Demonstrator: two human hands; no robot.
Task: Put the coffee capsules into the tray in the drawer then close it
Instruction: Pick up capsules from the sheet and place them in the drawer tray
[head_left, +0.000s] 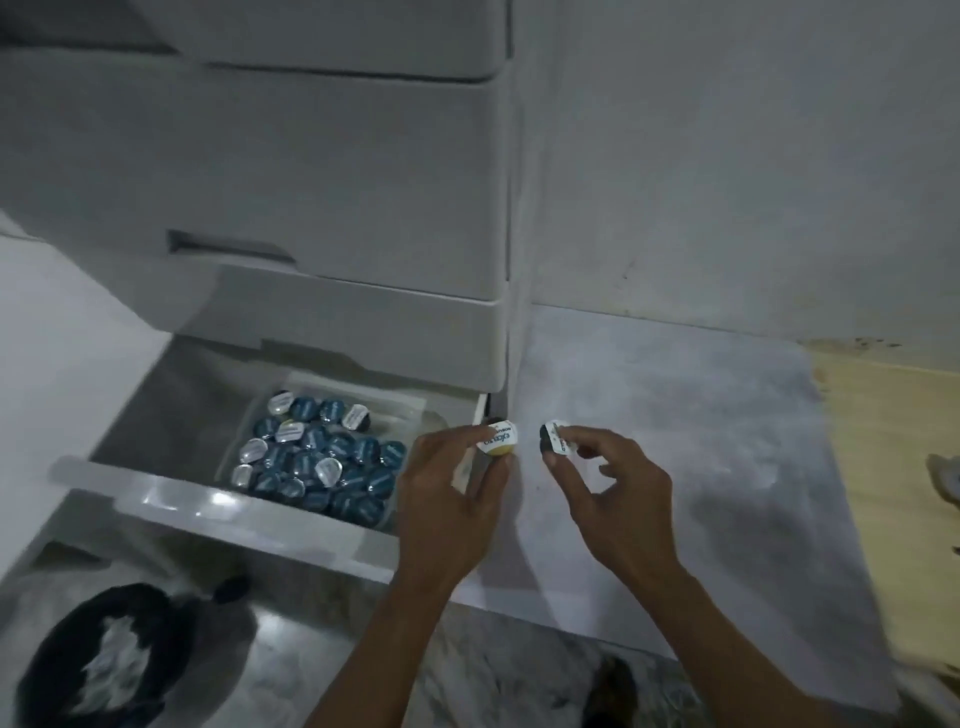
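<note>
The bottom drawer (208, 509) of a white plastic cabinet stands pulled out. Inside it a clear tray (415, 410) holds several blue and silver coffee capsules (322, 457). My left hand (447, 499) hovers over the drawer's right end and pinches a capsule with a white and yellow lid (500, 439). My right hand (608, 488), just right of the drawer above the white surface, pinches a dark capsule with a white lid (555, 439). The two capsules are held side by side, a small gap apart.
The upper cabinet drawers (311, 182) are closed. A white floor surface (675, 441) runs right of the cabinet to a grey wall (727, 156). Bare wood (893, 467) lies at the far right. A black bag (98, 660) with white contents sits at lower left.
</note>
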